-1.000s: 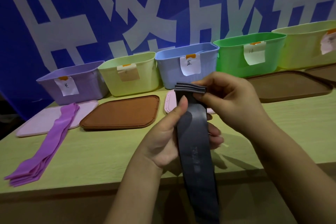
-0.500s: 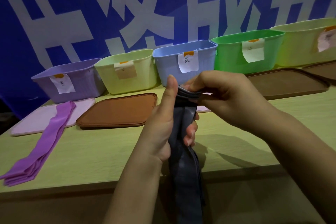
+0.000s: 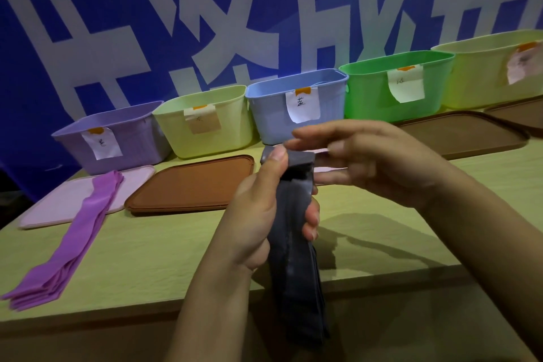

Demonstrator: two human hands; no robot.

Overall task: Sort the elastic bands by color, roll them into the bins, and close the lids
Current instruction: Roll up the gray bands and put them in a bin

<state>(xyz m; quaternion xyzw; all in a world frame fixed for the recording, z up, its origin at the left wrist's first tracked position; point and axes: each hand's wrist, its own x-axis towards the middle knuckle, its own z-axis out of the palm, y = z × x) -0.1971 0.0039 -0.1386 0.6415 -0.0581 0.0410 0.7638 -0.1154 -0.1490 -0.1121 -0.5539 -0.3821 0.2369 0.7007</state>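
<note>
A dark grey elastic band [image 3: 296, 244] hangs over the table's front edge. My left hand [image 3: 264, 214] grips it, thumb pressing the folded top end. My right hand [image 3: 373, 161] is beside that fold, fingers extended around it; whether they touch is blurred. A purple band [image 3: 79, 232] lies flat at the left, its far end on a pink lid [image 3: 58, 203]. Labelled bins stand in a row at the back: purple [image 3: 117, 141], pale yellow [image 3: 205, 120], blue [image 3: 296, 103], green [image 3: 396, 85], and another pale yellow [image 3: 493, 70].
A brown lid [image 3: 191, 185] lies before the yellow bin, and another brown lid [image 3: 464, 132] before the green one. A further brown lid [image 3: 520, 114] shows at the far right. A blue banner with white characters [image 3: 205, 9] hangs behind the bins.
The top of the grey band has been folded over into a short roll. My right hand has loosened from a pinch to extended fingers. The view has shifted slightly.
</note>
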